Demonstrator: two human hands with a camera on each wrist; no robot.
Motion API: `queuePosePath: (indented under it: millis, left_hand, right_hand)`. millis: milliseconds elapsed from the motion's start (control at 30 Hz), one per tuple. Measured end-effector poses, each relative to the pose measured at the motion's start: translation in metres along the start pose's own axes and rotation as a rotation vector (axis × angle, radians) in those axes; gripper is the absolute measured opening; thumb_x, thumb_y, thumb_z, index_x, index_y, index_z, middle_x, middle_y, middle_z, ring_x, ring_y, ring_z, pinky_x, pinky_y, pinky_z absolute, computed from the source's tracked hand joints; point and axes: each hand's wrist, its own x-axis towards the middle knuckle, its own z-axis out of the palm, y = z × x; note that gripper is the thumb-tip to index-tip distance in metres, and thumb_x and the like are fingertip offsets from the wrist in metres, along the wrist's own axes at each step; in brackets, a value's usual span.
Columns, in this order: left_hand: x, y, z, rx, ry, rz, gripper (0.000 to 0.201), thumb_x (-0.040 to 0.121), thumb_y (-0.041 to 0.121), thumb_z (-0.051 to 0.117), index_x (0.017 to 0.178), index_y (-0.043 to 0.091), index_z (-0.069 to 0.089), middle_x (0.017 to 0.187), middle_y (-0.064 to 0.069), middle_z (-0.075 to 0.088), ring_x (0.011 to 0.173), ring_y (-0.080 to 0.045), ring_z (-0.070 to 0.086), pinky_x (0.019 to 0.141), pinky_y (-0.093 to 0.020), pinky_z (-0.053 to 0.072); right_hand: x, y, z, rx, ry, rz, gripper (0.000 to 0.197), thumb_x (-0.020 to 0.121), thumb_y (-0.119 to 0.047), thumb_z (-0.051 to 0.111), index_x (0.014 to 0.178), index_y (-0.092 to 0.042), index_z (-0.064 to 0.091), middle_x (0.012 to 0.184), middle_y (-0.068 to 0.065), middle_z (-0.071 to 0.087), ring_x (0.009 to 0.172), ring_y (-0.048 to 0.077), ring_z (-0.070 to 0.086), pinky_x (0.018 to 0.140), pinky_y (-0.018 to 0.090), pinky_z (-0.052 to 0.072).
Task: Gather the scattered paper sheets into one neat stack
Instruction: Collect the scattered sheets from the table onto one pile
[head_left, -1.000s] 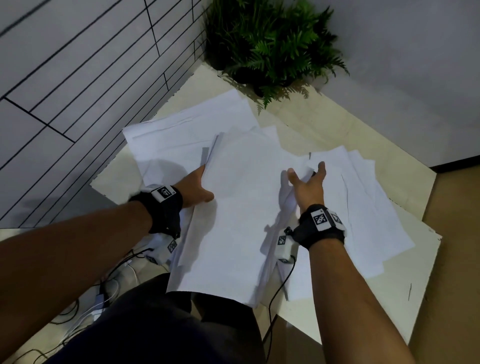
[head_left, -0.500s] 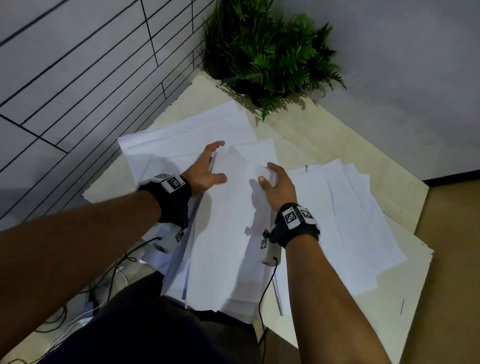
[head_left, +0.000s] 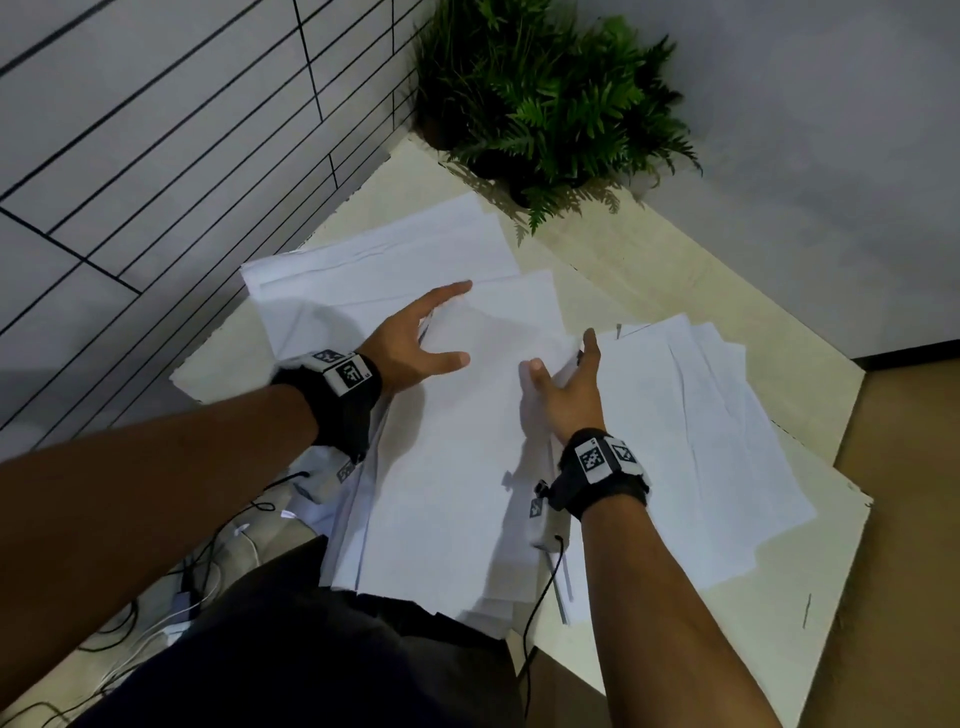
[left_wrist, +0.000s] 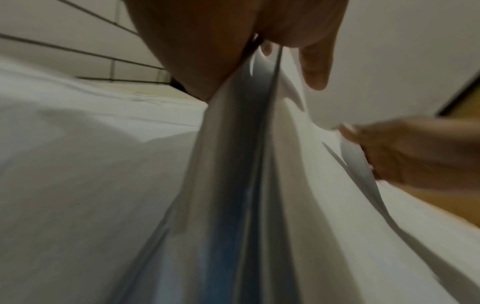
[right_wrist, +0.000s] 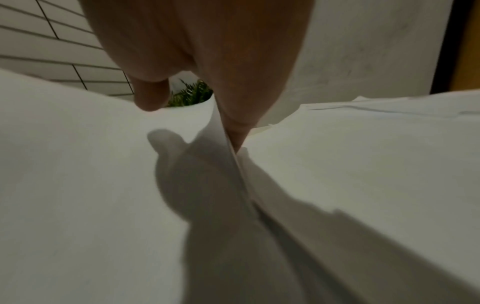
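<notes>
mid-gather: squaring up the main stack (head_left: 457, 467) between both hands, near edge of table (head_left: 701, 270), hanging a bit over that edge toward the body. judged roughly halfway; plenty still loose.

left hand (head_left: 410, 343) against left long side of stack, fingers straight & spread, thumb out over the top sheet. left wrist view: palm (left_wrist: 207, 51) edge-on to several sheet edges, layers fanned, not flush. grip wide, flat-hand push, nothing pinched.

right hand (head_left: 566, 384) on right long side, fingers extended toward far edge, thumb lying on top sheet. right wrist view: sheet edge curled up between thumb (right_wrist: 149, 96) & fingers (right_wrist: 233, 115); looks like a light hold on that edge, not a firm clamp. grip narrow-ish, fingers mostly straight.

loose sheets (head_left: 717, 441) fanned out toward right edge of table, overlapping, touching the stack's right side. second batch (head_left: 374, 265) toward left/far edge, partly under the stack. fern (head_left: 545, 104) at far corner, clear of the work.

next, prob: press both palms inward to flush the sides, tap ends level, then slide right batch under/onto stack, then left batch. calls for even pressure both sides, else thin sheets buckle or curl as on the right. risk: overhang at near edge, stack could slip off toward lap if pushed unevenly.
</notes>
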Motion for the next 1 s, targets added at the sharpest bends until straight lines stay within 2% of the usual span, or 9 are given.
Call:
queuePosePath:
  millis: [133,267,367,467,633,733,866,933,1000]
  left_hand:
    - [0.002,0.003,0.004,0.019,0.113,-0.02,0.023,0.08,0.02,0.069,0.098,0.026,0.055,0.1,0.015,0.058,0.091,-0.008,0.055,0.085,-0.018,0.038]
    - [0.004,0.003,-0.001,-0.073,0.255,-0.033,0.017,0.081,0.018,0.067,0.082,0.021,0.051,0.097,0.001,0.061,0.089,-0.011,0.053,0.086,-0.02,0.036]
    - [-0.001,0.0,0.001,-0.151,0.246,-0.117,0.035,0.079,0.024,0.072,0.107,0.027,0.051,0.108,0.005,0.053,0.1,-0.011,0.049,0.088,-0.016,0.037]
    - [-0.009,-0.013,0.01,-0.057,0.106,-0.223,0.061,0.076,0.029,0.074,0.13,0.023,0.045,0.121,0.005,0.054,0.112,-0.012,0.052,0.098,-0.026,0.038]
    - [-0.011,-0.033,0.004,0.179,0.151,-0.324,0.046,0.081,0.023,0.068,0.123,0.008,0.055,0.115,-0.01,0.065,0.108,-0.027,0.06,0.09,-0.029,0.041]
    - [-0.008,-0.03,-0.011,0.255,0.184,-0.316,0.041,0.082,0.021,0.066,0.118,0.005,0.057,0.114,-0.014,0.065,0.107,-0.029,0.06,0.087,-0.028,0.041]
    - [-0.006,-0.036,-0.025,0.405,0.168,-0.422,0.042,0.083,0.023,0.064,0.121,0.007,0.055,0.123,-0.018,0.061,0.112,-0.033,0.057,0.093,-0.034,0.044]
    - [-0.007,-0.04,-0.025,0.461,0.164,-0.486,0.046,0.083,0.027,0.065,0.122,0.007,0.054,0.125,-0.019,0.059,0.114,-0.035,0.055,0.096,-0.038,0.044]
    - [-0.007,-0.042,-0.022,0.462,0.168,-0.515,0.046,0.083,0.029,0.065,0.122,0.006,0.054,0.125,-0.02,0.059,0.114,-0.036,0.055,0.096,-0.038,0.044]
  right_hand:
    - [0.001,-0.005,0.006,0.03,0.07,-0.111,0.06,0.093,-0.03,0.055,0.145,-0.033,0.026,0.145,-0.005,0.034,0.141,0.016,0.026,0.111,0.032,0.028]
    - [-0.002,0.0,0.004,-0.048,0.104,0.036,0.031,0.097,-0.033,0.045,0.127,-0.027,0.046,0.111,-0.004,0.045,0.108,0.023,0.051,0.089,0.029,0.039]
    - [-0.003,0.001,0.006,0.019,0.145,0.114,0.03,0.098,-0.033,0.042,0.126,-0.023,0.042,0.109,0.0,0.045,0.095,0.022,0.048,0.085,0.03,0.04]
    - [-0.002,-0.004,0.011,0.087,0.198,0.086,0.028,0.099,-0.027,0.04,0.126,-0.021,0.041,0.106,0.004,0.052,0.092,0.023,0.051,0.081,0.029,0.039]
    - [-0.003,-0.004,0.006,0.147,0.099,0.078,0.039,0.097,-0.04,0.042,0.133,-0.027,0.034,0.124,-0.003,0.044,0.108,0.017,0.05,0.093,0.031,0.039]
    - [0.001,0.017,-0.026,0.107,0.274,0.011,0.03,0.096,-0.034,0.048,0.124,-0.024,0.05,0.123,0.001,0.058,0.115,0.02,0.056,0.101,0.033,0.043]
    - [-0.005,0.076,-0.099,-0.361,0.514,0.228,0.059,0.09,-0.032,0.06,0.141,-0.011,0.04,0.148,0.015,0.037,0.136,0.033,0.037,0.11,0.043,0.032]
    - [-0.013,0.1,-0.12,-0.466,0.415,0.434,0.08,0.084,-0.035,0.066,0.149,-0.017,0.022,0.154,0.015,0.025,0.14,0.036,0.029,0.109,0.052,0.031]
    - [-0.019,0.107,-0.127,-0.44,0.284,0.502,0.099,0.077,-0.035,0.073,0.152,-0.024,0.009,0.152,0.013,0.032,0.136,0.038,0.037,0.105,0.054,0.038]
